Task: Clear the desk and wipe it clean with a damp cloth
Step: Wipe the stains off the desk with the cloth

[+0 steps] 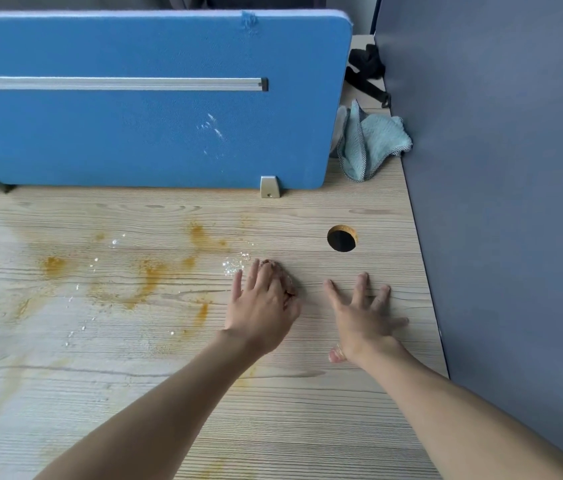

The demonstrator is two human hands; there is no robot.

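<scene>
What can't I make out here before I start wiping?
Head view:
1. Brownish lump under the left hand: the fingers cover most of it; what it is, and whether it is held or pressed, is unclear.
2. Light blue cloth: left part hidden behind the blue partition; dampness not visible.
3. Black item farther back: too small to identify.

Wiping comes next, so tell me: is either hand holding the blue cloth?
No, the blue cloth lies crumpled at the far right of the desk, apart from the left hand and right hand.
</scene>
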